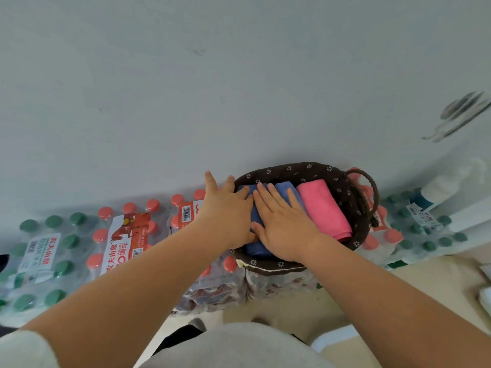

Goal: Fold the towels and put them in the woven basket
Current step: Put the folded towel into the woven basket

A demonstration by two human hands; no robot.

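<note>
1. Head view: both hands are down in the dark brown flower-print woven basket [289, 168]. The left hand [228, 216] and right hand [284, 227] lie flat, fingers straight and spread, pressing the folded blue towel [259, 250]. No pinch anywhere.
2. That blue towel sits in the basket's left half, and the folded pink towel [322, 208] lies just beside it on the right.
3. Risk one: the basket rests on a shrink-wrapped pack of red-capped water bottles [125, 235], a lumpy base. A hard push could tip or slide it.
4. Risk two: the left fingertips reach past the far rim. An uneven press might drag that wall down and spill a fold.
5. Risk three: hands lifting off quickly could let the blue folds spring open or nudge the pink one.
6. Writing now: 农夫山泉 reads on the red pack's label and again on the green-capped bottle pack [39, 251]. There is a barcode sticker [186, 213] too, its digits too small to read.
</note>
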